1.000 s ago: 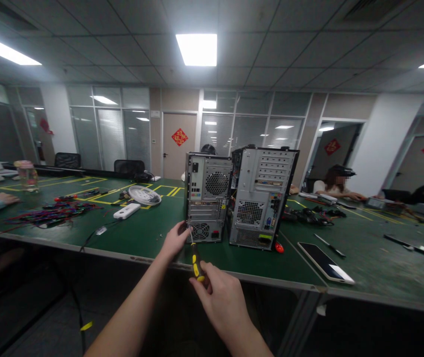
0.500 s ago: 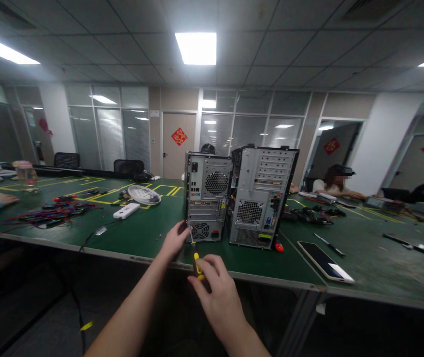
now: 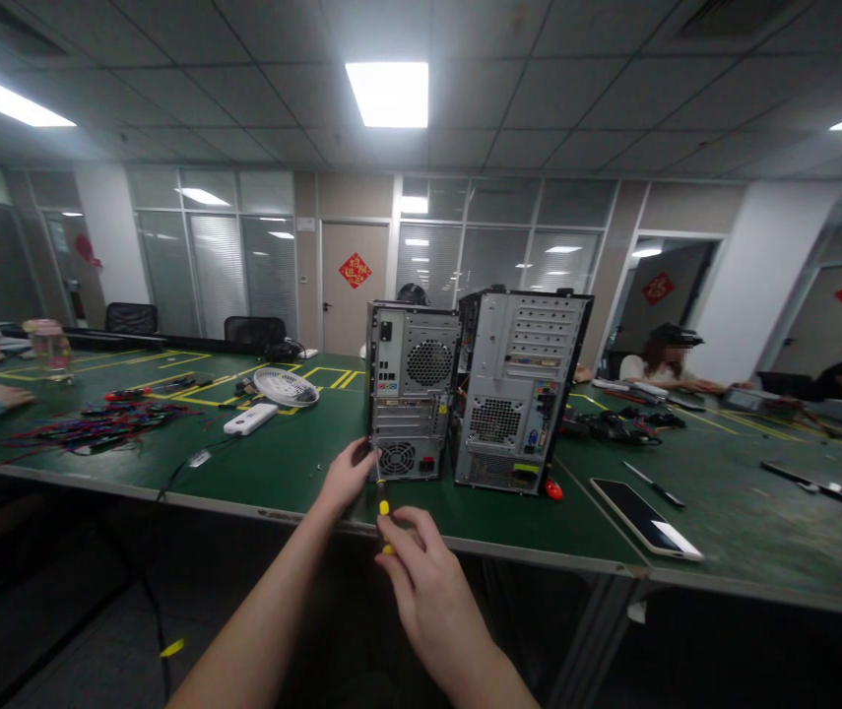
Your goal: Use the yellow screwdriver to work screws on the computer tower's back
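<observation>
My right hand (image 3: 431, 581) pinches the black and yellow handle of a screwdriver (image 3: 383, 507). Its thin shaft points up and away, with the tip at the lower left back corner of a computer tower (image 3: 413, 418). At that same corner my left hand (image 3: 345, 480) is closed, fingers bent against the tower's edge beside the shaft. What lies between those fingertips is hidden. The tower stands upright, its fan grilles and ports facing me. Close on its right, a second, larger computer tower (image 3: 520, 394) also stands with its back to me.
Left on the green table (image 3: 302, 453) lie tangled cables (image 3: 102, 428), a white power strip (image 3: 250, 418) and a white oval cover (image 3: 286, 387). To the right are a red-handled tool (image 3: 553, 489), a phone (image 3: 646, 519) and a pen-like tool (image 3: 653, 484). Other people sit around the table.
The screwdriver handle has turned a little, and my right hand's fingers have drawn closer around it. My left hand and both towers stay put.
</observation>
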Demonstrator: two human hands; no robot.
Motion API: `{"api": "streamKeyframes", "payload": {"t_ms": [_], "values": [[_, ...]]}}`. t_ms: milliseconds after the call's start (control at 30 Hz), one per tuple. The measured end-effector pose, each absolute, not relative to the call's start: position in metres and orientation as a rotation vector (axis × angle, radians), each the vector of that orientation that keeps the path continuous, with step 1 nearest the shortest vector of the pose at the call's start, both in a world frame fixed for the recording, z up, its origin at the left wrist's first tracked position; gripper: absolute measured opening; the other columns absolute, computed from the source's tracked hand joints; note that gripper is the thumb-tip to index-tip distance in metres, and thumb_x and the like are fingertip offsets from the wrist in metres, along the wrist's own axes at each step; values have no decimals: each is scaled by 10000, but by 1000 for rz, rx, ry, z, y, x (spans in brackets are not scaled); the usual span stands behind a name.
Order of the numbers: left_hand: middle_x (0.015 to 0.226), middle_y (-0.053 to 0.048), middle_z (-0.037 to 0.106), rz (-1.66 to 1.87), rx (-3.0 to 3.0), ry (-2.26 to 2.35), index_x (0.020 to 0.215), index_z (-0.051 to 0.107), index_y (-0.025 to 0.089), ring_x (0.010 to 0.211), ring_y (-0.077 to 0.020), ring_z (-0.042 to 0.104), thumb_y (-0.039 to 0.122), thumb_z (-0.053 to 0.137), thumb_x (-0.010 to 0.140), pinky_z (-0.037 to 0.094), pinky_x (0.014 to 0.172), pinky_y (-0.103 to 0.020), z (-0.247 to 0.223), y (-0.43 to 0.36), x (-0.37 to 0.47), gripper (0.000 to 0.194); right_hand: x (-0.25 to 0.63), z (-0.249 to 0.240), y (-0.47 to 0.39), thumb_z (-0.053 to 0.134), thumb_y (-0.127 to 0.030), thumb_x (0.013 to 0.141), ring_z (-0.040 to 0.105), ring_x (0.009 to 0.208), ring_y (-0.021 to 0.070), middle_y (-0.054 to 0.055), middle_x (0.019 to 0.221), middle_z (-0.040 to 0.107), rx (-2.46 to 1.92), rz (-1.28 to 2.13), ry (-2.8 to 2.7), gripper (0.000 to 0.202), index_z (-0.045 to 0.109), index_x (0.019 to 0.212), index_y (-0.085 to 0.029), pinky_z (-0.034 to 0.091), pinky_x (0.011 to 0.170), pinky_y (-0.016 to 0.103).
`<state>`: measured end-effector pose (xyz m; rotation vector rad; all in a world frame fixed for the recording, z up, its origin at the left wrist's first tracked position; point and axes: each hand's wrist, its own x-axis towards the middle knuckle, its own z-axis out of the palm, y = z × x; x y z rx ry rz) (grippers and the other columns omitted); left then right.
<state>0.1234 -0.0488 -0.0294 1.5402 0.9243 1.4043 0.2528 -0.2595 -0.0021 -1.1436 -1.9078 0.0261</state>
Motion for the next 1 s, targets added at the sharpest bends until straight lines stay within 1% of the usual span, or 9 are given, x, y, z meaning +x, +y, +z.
{"api": "streamKeyframes", "payload": {"t_ms": [167,300,367,433,500,600,667,833,1000], "values": [[1252,-144,702,1413,1544,922,1183,670,155,1156,-289,662,476,720,769,479,1043,-421,-29,-49,123,527,252,-4,-258,532,-140,973,660,987,189,111,1249,562,-1124,11,-1913,363,616,1312,-238,575,896,336],[1267,-148,693,1413,1557,938,1196,661,149,1173,-290,653,481,715,773,467,1058,-425,-31,-47,123,540,252,-5,-256,626,-214,948,669,921,184,75,1085,611,-1129,-5,-1825,295,652,1242,-224,576,848,308],[1295,-155,676,1405,1557,924,1209,651,141,1192,-285,643,482,711,777,460,1067,-416,-32,-46,123,553,252,-5,-254,671,-262,926,673,906,192,68,1042,626,-1146,-21,-1762,269,668,1191,-215,577,840,311],[1313,-163,664,1402,1552,911,1210,645,133,1204,-283,637,485,706,778,455,1072,-411,-32,-47,123,561,252,-6,-253,672,-264,924,675,941,202,79,1072,635,-1147,-42,-1728,255,671,1173,-210,577,855,317],[1312,-163,664,1398,1552,910,1203,647,133,1202,-284,638,490,706,775,456,1070,-408,-31,-48,123,560,252,-7,-253,637,-226,940,677,951,201,96,1129,630,-1132,-67,-1737,250,669,1187,-213,578,861,323],[1307,-157,669,1393,1552,923,1194,654,142,1196,-283,641,489,708,777,462,1059,-402,-29,-50,123,546,252,-6,-254,590,-163,947,678,877,180,110,1189,610,-1121,-87,-1792,254,687,1174,-223,587,832,337],[1309,-159,667,1390,1555,939,1198,654,143,1195,-285,640,481,705,783,462,1058,-404,-29,-51,122,538,252,-5,-256,590,-142,936,680,865,177,113,1206,603,-1125,-63,-1814,258,701,1154,-224,591,829,344],[1307,-148,671,1393,1546,908,1205,654,153,1199,-278,640,463,703,793,466,1056,-401,-30,-50,122,518,251,-1,-260,538,-114,945,690,997,195,117,1282,590,-1115,9,-1821,335,667,1229,-236,574,929,348],[1312,-160,665,1397,1541,891,1209,654,148,1213,-290,632,474,714,780,454,1076,-430,-34,-44,121,542,251,-1,-258,630,-177,917,675,1030,228,103,1160,647,-1163,17,-1744,248,674,1159,-212,571,924,350]]}}
